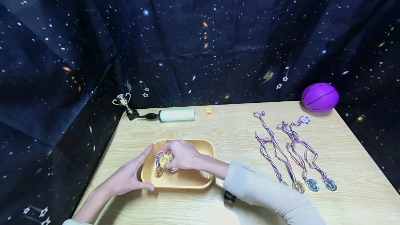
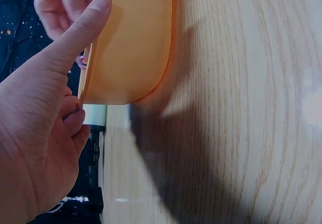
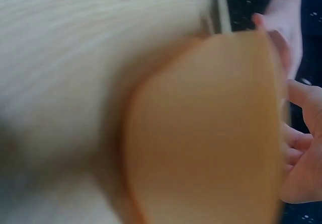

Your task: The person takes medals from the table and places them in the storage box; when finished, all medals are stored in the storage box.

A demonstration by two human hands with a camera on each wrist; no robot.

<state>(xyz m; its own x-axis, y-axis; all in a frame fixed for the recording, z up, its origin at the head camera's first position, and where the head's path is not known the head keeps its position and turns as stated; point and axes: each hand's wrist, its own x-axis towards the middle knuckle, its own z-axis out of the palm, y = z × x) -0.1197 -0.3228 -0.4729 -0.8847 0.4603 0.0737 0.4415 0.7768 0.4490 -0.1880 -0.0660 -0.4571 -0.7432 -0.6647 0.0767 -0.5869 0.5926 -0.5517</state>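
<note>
An orange plastic bin [image 1: 197, 183] stands on the table at centre left. My left hand [image 1: 132, 174] holds its left end, the thumb along the near side at the rim and the fingers curled round the end in the left wrist view. Inside the bin, my right hand [image 1: 182, 155] has its thumb and index finger at opposite edges of a gold medal [image 1: 164, 159]. A bronze-coloured medal [image 1: 158, 172] lies beside it, among striped red, white and blue ribbons [image 1: 158, 155]. In the blurred right wrist view, the bin's wall [image 3: 206, 128] hides my right fingertips.
Several ribboned medals lie at the right, including a gold one [image 1: 298, 186] and a silver one [image 1: 330, 184]. A purple ball [image 1: 320, 97] sits at the back right corner. Along the back are a small trophy [image 1: 125, 104], a pump [image 1: 177, 115] and a yellow block [image 1: 208, 111].
</note>
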